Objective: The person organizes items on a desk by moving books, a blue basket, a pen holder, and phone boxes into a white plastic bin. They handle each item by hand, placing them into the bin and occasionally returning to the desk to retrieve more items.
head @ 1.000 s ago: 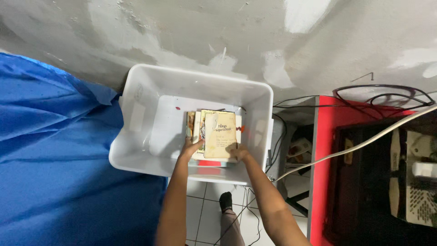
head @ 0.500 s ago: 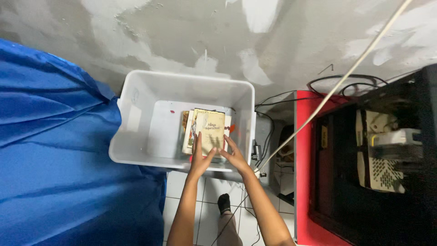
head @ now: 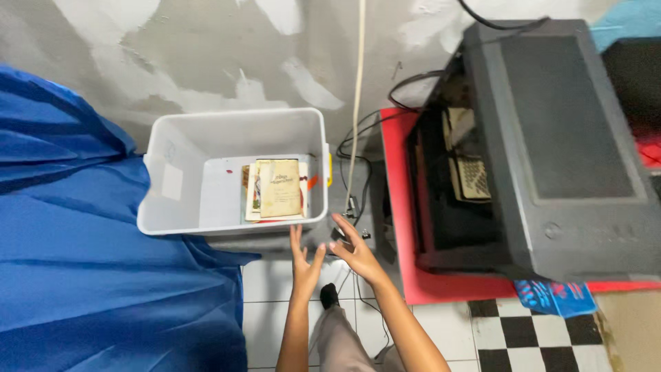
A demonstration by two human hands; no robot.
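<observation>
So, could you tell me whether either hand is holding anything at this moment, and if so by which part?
Nothing is held. The left hand and right hand are open and empty, apart from the books lying in the white bin.

white rect. label (head: 172,182) stuck on inner left wall of white bin (head: 227,125) | small red sticker dot (head: 228,169) seen on bin floor | blue printed packet (head: 555,297) laid on red mat's (head: 399,179) front edge

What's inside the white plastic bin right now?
The white bin holds a small stack of books lying flat at its right side. The top beige book hides most of those below; only their edges show.
</observation>
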